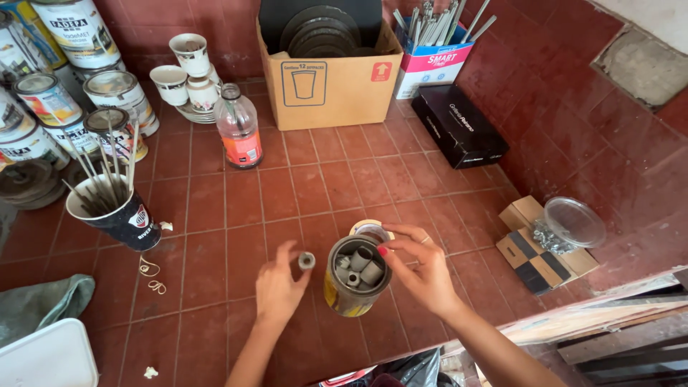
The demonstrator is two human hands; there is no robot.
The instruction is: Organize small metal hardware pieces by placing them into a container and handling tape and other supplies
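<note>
Head view: the left hand [278, 285] pinches a short grey tube piece [307, 260] beside a tin can [356, 276] of similar pieces on the red-tiled floor [236, 208]. The right hand [423, 269] rests fingers, loosely spread, on the can's rim, half hiding a tape roll [370, 229] behind.

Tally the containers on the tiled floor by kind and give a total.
Paint tins at left: 8
Cups on the saucer stack: 3
Cup of rods: 1
Plastic bottle: 1
Tin of short tubes: 1
Cardboard boxes: 4
Total: 18
</note>
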